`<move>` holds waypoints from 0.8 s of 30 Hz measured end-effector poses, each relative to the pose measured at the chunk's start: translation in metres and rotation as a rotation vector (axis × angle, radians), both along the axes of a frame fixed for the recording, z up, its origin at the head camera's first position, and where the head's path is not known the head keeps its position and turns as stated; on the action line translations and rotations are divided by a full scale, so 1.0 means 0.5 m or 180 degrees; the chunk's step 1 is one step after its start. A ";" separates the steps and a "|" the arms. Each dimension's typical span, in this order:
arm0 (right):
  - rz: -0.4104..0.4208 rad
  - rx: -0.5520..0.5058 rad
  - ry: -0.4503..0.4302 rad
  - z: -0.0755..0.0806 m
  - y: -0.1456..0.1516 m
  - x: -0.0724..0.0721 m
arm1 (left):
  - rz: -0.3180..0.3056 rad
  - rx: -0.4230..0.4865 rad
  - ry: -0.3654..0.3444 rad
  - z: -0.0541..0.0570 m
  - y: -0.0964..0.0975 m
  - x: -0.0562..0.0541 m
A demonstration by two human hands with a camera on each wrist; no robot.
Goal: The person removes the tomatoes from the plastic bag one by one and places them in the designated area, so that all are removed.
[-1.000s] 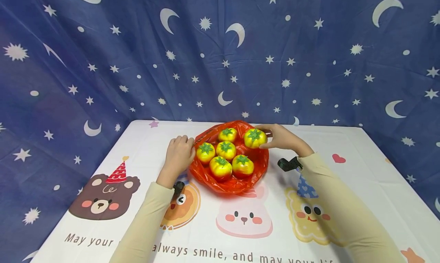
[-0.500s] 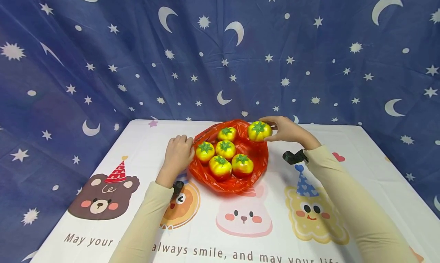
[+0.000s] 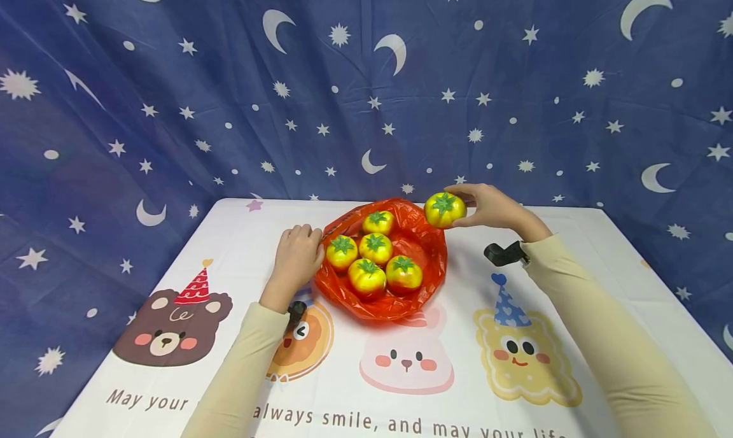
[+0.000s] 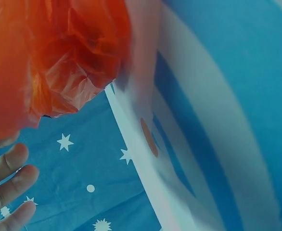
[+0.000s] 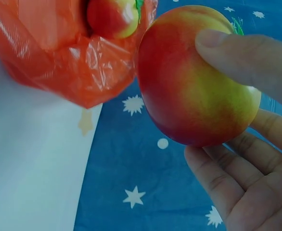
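Observation:
A yellow-red toy tomato (image 3: 445, 210) with a green leafy top is pinched between the thumb and fingers of my right hand (image 3: 495, 207), over the far right rim of a red plastic bag (image 3: 435, 275). The right wrist view shows the same tomato (image 5: 194, 91) with its red side toward the camera and the thumb across its top. Inside the spread bag sit several more tomatoes (image 3: 376, 249). My left hand (image 3: 294, 256) holds the bag's left rim. In the left wrist view its fingers (image 4: 16, 180) reach past the red plastic (image 4: 78, 53), which hides the thumb.
A white tablecloth (image 3: 189, 377) printed with cartoon animals and lettering covers the table. Behind the table hangs a blue curtain (image 3: 321, 100) with moons and stars. Black wrist straps (image 3: 504, 254) hang below the sleeves.
My right hand has lifted the tomato up and to the right, from inside the bag to over its far right rim. My left hand stays at the bag's left rim.

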State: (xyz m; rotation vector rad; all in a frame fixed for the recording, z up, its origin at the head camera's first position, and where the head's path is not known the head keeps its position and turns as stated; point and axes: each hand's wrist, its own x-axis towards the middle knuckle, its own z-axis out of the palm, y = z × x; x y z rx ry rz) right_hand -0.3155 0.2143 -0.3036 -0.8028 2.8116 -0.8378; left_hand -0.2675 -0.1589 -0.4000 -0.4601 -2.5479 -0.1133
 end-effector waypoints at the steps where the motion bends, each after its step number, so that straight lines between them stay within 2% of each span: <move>1: -0.0020 0.0013 -0.0004 0.002 0.003 0.000 | 0.0000 0.0003 0.0000 0.000 0.000 0.000; 12: -0.0249 0.0104 0.0021 0.010 0.044 -0.002 | 0.0005 -0.0012 0.0014 -0.004 -0.001 -0.002; 24: -0.0412 -0.0011 -0.0153 0.020 0.092 0.000 | 0.0024 -0.0008 -0.0030 -0.003 -0.003 -0.001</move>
